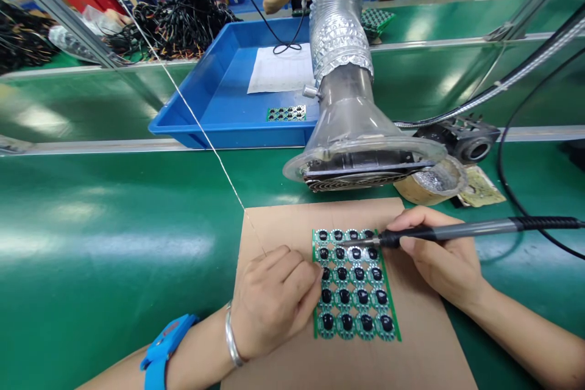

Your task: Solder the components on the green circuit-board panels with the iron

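Note:
A green panel of round circuit boards with black domes (pixel 351 285) lies on a sheet of brown cardboard (pixel 283 228). My right hand (pixel 441 256) is closed round a soldering iron (pixel 470 230), whose tip rests over the upper rows of the panel; I cannot tell whether it touches. At the panel's left edge, my left hand (pixel 278 298) is closed, fingers curled. A thin solder wire (pixel 201 125) comes down from the upper left into it, and its end is hidden by the fingers. A blue wrist strap (pixel 167 347) circles the left forearm.
A fume extractor hood (pixel 361 134) hangs just beyond the panel. Behind it stands a blue tray (pixel 201 106) with paper and a small board strip. At right are a tape roll (pixel 429 183), a yellow sponge (pixel 482 187) and an iron holder (pixel 466 137). Co-workers sit across the bench.

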### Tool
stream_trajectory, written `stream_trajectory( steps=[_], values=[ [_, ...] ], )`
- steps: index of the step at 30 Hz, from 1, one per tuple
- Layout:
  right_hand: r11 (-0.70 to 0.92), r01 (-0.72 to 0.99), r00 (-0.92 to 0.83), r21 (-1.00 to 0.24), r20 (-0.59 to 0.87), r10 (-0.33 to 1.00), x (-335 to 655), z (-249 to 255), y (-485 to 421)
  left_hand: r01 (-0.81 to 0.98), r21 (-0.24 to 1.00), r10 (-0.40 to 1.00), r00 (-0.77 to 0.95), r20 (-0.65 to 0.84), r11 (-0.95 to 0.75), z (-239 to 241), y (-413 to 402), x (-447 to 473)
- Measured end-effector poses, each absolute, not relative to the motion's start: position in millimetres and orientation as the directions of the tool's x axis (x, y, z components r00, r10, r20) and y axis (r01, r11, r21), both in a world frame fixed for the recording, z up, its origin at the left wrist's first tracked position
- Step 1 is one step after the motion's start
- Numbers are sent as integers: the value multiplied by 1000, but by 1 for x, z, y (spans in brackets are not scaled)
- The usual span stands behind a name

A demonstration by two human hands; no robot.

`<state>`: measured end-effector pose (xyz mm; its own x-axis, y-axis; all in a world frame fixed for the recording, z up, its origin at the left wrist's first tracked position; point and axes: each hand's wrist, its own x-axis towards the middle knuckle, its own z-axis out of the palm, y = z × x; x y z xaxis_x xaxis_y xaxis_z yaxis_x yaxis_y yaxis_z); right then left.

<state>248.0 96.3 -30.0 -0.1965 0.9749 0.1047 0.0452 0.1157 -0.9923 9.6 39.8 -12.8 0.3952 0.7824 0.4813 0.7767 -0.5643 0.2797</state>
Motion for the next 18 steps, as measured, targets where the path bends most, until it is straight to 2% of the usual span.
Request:
stream_trajectory(
  steps=[9,18],
  values=[
    [124,23,-189,-992,117,975,251,-31,95,775,272,780,405,477,-570,-15,39,9],
    [182,179,-222,-967,141,965,247,-24,96,788,262,784,395,480,-557,-14,39,9]
  ],
)
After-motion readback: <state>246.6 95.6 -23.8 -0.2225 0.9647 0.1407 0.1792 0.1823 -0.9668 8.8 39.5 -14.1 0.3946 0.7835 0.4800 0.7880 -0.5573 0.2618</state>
